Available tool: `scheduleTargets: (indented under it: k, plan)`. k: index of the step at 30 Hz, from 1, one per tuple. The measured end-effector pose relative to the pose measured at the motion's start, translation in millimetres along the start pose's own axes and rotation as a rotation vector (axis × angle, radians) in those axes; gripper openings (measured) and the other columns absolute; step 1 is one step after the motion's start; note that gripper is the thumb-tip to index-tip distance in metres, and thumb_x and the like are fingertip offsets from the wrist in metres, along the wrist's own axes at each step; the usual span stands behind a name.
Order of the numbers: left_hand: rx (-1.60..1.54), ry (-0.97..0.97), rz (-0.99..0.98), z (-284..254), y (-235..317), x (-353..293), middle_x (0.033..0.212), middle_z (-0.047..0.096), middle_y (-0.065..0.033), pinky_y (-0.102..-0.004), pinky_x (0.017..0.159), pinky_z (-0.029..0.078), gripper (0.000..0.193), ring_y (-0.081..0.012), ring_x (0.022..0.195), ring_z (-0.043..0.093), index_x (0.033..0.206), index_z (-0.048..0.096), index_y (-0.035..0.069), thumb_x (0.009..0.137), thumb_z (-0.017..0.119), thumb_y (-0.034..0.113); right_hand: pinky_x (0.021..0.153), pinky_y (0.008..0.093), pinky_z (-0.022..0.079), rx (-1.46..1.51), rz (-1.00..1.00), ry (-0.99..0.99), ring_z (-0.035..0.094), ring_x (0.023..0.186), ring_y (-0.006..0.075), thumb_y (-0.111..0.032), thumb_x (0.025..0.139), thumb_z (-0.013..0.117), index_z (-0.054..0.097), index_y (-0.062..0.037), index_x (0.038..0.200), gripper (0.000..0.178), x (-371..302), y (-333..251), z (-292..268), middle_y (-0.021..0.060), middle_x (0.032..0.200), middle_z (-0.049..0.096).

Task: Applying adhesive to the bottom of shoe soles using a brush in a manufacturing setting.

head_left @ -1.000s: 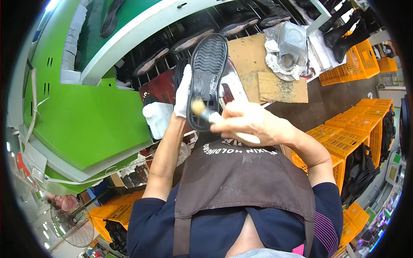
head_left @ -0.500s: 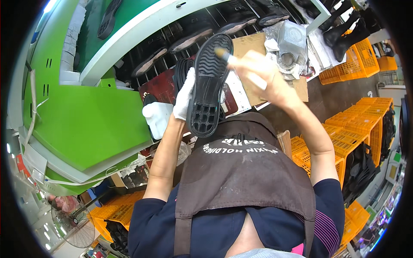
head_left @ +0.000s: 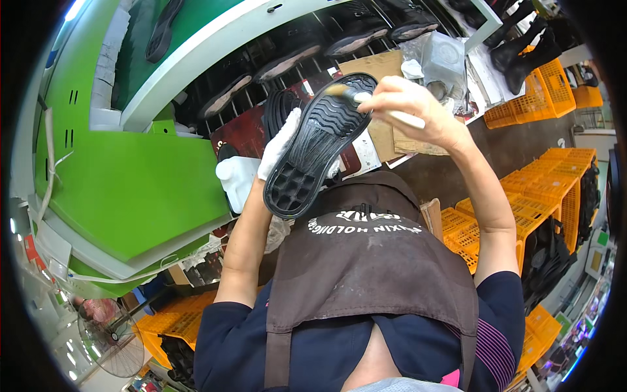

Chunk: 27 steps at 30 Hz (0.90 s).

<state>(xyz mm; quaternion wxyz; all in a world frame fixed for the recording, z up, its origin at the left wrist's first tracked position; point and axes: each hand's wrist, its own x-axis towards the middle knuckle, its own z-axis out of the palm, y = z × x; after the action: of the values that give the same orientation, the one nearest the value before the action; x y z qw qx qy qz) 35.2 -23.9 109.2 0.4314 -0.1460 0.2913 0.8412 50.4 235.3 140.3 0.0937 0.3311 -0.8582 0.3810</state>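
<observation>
My left hand (head_left: 278, 145), in a white glove, grips a black shoe sole (head_left: 313, 140) by its left edge. The sole is tilted, its wavy tread at the upper right and its heel with square hollows at the lower left. In my bare right hand (head_left: 415, 108) is a white-handled brush (head_left: 339, 89), its yellowish bristles over the front of the sole. Whether the bristles touch the surface I cannot tell. Behind the gloved hand lie more black soles (head_left: 279, 111), stacked and partly hidden. Beside my left wrist stands a white plastic bottle (head_left: 239, 178).
Black shoe uppers (head_left: 287, 55) lie along a rack at the back. A clear plastic-wrapped container (head_left: 444, 59) sits on cardboard (head_left: 385, 72) at the back right. Orange crates (head_left: 529, 196) line the right. A green machine panel (head_left: 130, 189) fills the left.
The sole has tilted, its toe going right and its heel left and nearer to me. My right hand with the brush has moved slightly right, following the toe.
</observation>
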Motion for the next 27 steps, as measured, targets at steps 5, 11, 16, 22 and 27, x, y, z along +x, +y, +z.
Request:
scheduleTargets:
  k: [5, 11, 16, 22, 27]
  plan:
    - [0.029, -0.169, -0.039, -10, -2, 2, 0.117, 0.058, -0.0156, -0.0355, 0.083, 0.053, 0.05, -0.0237, 0.097, 0.061, 0.126, 0.047, 0.001, 0.096, 0.042, 0.04, 0.067, 0.0286, 0.051, -0.135, 0.059, 0.287, 0.065, 0.077, 0.0236, -0.007, 0.08, 0.066, 0.065, -0.0042, 0.097, 0.017, -5, 12, 6, 0.0115, 0.088, 0.066]
    - [0.415, -0.243, 0.238, -13, -7, 7, 0.119, 0.055, -0.0055, -0.0293, 0.094, 0.043, 0.046, -0.0146, 0.105, 0.055, 0.131, 0.042, 0.004, 0.096, 0.046, 0.034, 0.062, 0.0254, 0.05, 0.179, 0.354, 0.31, 0.063, 0.069, 0.014, -0.008, 0.083, 0.063, 0.067, -0.0003, 0.09, 0.011, 5, -20, 30, 0.0096, 0.081, 0.067]
    - [0.477, -0.19, 0.3, -21, 9, 12, 0.125, 0.052, -0.0042, -0.0304, 0.099, 0.039, 0.046, -0.0128, 0.114, 0.05, 0.135, 0.038, 0.008, 0.096, 0.046, 0.031, 0.06, 0.0229, 0.048, 0.319, 0.342, 0.215, 0.06, 0.066, 0.0095, -0.009, 0.085, 0.061, 0.066, 0.0037, 0.09, 0.014, 8, -45, 28, 0.0076, 0.076, 0.066]
    - [0.58, -0.212, 0.458, -13, 29, 7, 0.12, 0.056, -0.0045, -0.0308, 0.094, 0.044, 0.052, -0.015, 0.108, 0.056, 0.135, 0.036, 0.009, 0.093, 0.051, 0.035, 0.063, 0.0261, 0.051, 0.273, 0.209, 0.073, 0.065, 0.069, 0.0177, -0.011, 0.083, 0.063, 0.066, 0.0022, 0.091, 0.015, 1, -52, 13, 0.0116, 0.079, 0.068]
    - [0.595, -0.329, 0.588, -7, 43, 4, 0.118, 0.057, -0.0101, -0.0303, 0.089, 0.046, 0.063, -0.0172, 0.104, 0.057, 0.13, 0.04, 0.0, 0.079, 0.071, 0.019, 0.063, 0.0278, 0.052, 0.201, 0.127, 0.025, 0.066, 0.07, 0.0218, -0.01, 0.082, 0.063, 0.066, 0.0017, 0.092, 0.016, -5, -39, 9, 0.0132, 0.08, 0.067]
